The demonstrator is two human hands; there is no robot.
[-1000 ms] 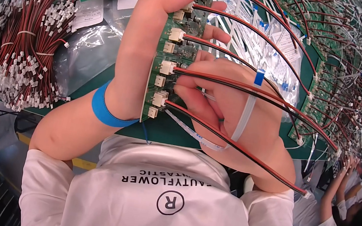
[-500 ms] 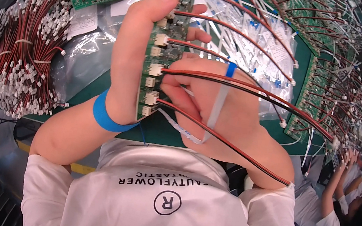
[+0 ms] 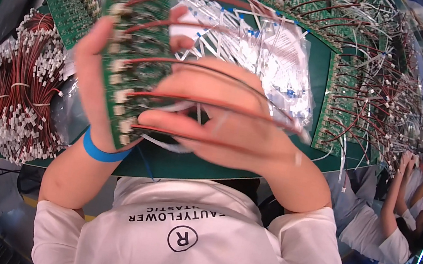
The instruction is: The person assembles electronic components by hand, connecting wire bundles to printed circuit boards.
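My left hand [image 3: 93, 83] grips a long green circuit board [image 3: 145, 41] by its edge, thumb on the near side and fingertips showing past the far side. The board stands tilted, with a row of white connectors along it. Several red-and-black wire leads [image 3: 210, 105] run from these connectors to the right, over my right hand [image 3: 237, 128]. That hand is closed at the board's lower part, thumb and finger close to its face. A thin white flat cable [image 3: 169, 147] loops below the fingers. Motion blurs the board and both hands, and the cable's end is hidden.
Tied bundles of red-and-black wires [image 3: 20, 92] lie at the left, below another green board [image 3: 66, 10]. A clear bag of white flat cables [image 3: 286, 60] lies beyond my right hand. Wired boards [image 3: 339, 98] line the right side. Another person's hands [image 3: 407, 163] show at far right.
Both hands and the board have moved left, and the board has tilted. My right thumb now reaches out to the board's lower end. The white cable has shifted off the back of my right hand.
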